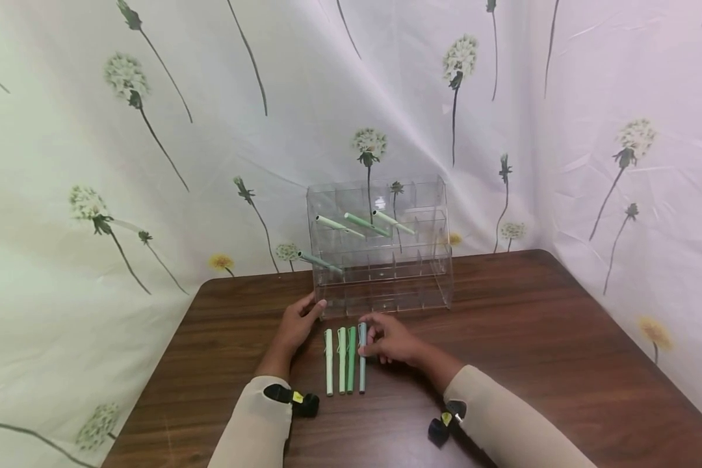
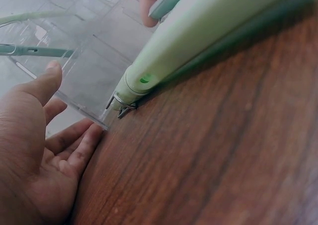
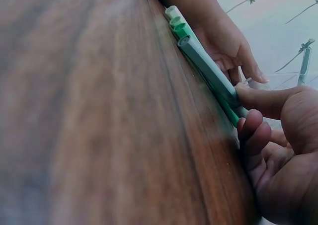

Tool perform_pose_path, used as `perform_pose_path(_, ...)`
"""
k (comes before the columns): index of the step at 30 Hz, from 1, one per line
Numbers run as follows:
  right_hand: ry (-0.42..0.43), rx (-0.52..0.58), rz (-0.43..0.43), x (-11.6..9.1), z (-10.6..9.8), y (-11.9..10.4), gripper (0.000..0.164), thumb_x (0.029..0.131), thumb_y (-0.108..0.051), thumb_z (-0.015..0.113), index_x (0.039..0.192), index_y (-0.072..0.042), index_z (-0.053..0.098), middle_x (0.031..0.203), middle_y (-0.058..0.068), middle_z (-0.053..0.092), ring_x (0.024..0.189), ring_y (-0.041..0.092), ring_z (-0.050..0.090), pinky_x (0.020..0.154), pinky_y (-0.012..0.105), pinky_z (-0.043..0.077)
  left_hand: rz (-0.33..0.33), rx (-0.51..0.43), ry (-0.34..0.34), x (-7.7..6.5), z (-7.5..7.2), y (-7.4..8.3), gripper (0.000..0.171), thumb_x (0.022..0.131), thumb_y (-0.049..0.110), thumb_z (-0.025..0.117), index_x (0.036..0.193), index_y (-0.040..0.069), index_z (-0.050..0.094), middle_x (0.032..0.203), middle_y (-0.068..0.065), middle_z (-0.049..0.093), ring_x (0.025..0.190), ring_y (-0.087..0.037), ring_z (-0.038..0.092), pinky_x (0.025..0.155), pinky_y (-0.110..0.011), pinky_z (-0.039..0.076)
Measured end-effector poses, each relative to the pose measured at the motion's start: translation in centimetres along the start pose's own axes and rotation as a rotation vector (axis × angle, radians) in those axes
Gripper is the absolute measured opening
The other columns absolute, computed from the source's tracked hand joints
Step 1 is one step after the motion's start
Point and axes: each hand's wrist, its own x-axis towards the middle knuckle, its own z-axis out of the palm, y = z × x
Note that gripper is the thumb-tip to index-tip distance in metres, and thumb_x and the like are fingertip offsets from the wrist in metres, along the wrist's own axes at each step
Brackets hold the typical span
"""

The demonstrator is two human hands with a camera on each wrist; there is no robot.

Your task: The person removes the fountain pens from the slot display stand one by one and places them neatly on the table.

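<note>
A clear plastic tiered rack stands on the table. My left hand holds its left front corner, the thumb by the panel's edge and the fingertips by the bottom corner. In front of the rack lies a side-by-side row: a pale green pen, a light green pen, a green pen and a blue-grey pen at the right end. My right hand pinches the blue-grey pen near its clip end, between thumb and fingers. In the right wrist view, this pen lies along the green one.
Several pens lean in the rack: a pale green pen, a green pen and another pale pen higher up, with a blue-grey pen lower left. A flowered curtain hangs behind the brown wooden table.
</note>
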Motion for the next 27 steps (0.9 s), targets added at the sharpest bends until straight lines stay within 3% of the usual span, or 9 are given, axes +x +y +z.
perform_pose_path(7, -0.011, 0.017, 0.026, 0.46, -0.15, -0.21, 0.074, 0.090, -0.007, 0.087, 0.154, 0.002, 0.052, 0.086, 0.003, 0.065, 0.052, 0.013, 0.056, 0.046, 0.026, 0.047, 0.031, -0.015, 0.007, 0.05, -0.01, 0.19, 0.065, 0.110, 0.044, 0.066, 0.164, 0.011, 0.052, 0.167, -0.017, 0.052, 0.156, -0.039, 0.050, 0.127, -0.060, 0.041)
perform_pose_path(27, -0.045, 0.023, 0.053, 0.77, -0.14, 0.30, 0.076, 0.092, -0.005, 0.086, 0.157, 0.008, 0.049, 0.079, -0.001, 0.061, 0.048, 0.009, 0.055, 0.045, 0.024, 0.047, -0.001, -0.019, -0.005, -0.14, -0.02, 0.22, 0.066, 0.110, 0.045, 0.066, 0.165, 0.011, 0.050, 0.169, -0.018, 0.050, 0.158, -0.040, 0.046, 0.128, -0.060, 0.039)
